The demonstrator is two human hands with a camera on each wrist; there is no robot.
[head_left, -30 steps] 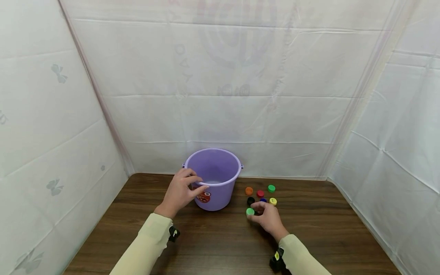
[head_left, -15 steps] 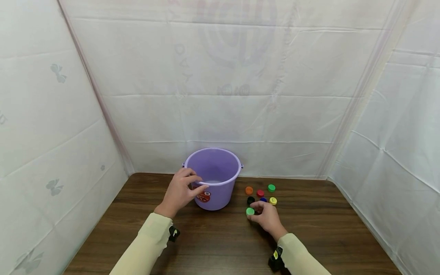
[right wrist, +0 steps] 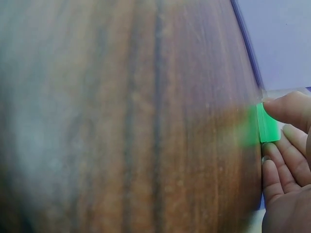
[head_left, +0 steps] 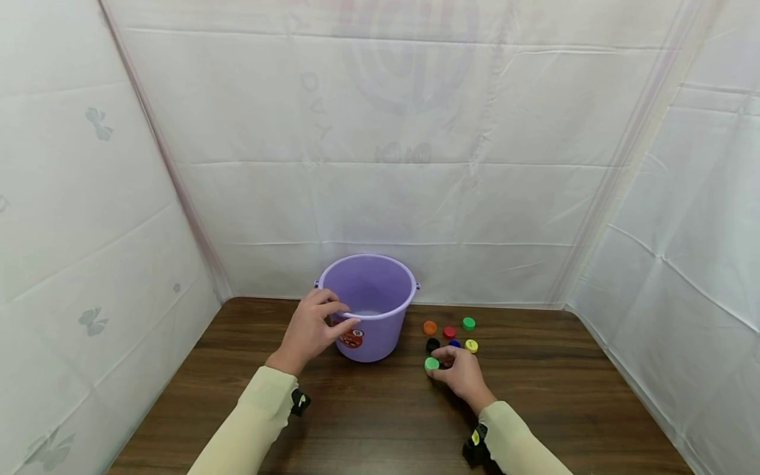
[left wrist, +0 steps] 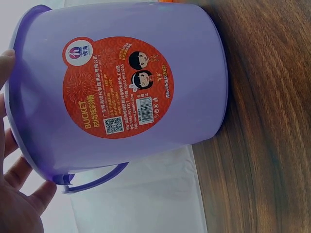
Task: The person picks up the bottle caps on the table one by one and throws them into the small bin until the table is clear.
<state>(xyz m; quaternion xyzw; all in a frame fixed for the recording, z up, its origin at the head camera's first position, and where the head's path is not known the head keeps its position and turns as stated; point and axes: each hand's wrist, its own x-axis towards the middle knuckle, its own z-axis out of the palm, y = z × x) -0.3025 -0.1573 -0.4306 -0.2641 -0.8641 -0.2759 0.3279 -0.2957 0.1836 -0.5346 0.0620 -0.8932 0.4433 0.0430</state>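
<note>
A purple bucket [head_left: 369,336] stands upright on the table, with a red label [left wrist: 116,90] on its side facing the left wrist camera. My left hand [head_left: 310,328] holds the bucket's rim, thumb outside and fingers reaching over the edge. To the right of the bucket, my right hand [head_left: 462,376] pinches a light green bottle cap [head_left: 431,364] between thumb and fingers. In the right wrist view that bottle cap [right wrist: 268,124] sits on the wood surface. Just beyond the fingers lie a black cap [head_left: 433,345] and a blue cap [head_left: 454,344], the blue one partly covered by the hand.
Farther back on the brown wooden table [head_left: 368,422] are an orange cap [head_left: 430,328], a red cap [head_left: 449,332], a green cap [head_left: 469,324] and a yellow cap [head_left: 472,346]. White sheeting [head_left: 380,132] rises behind the table and along both sides.
</note>
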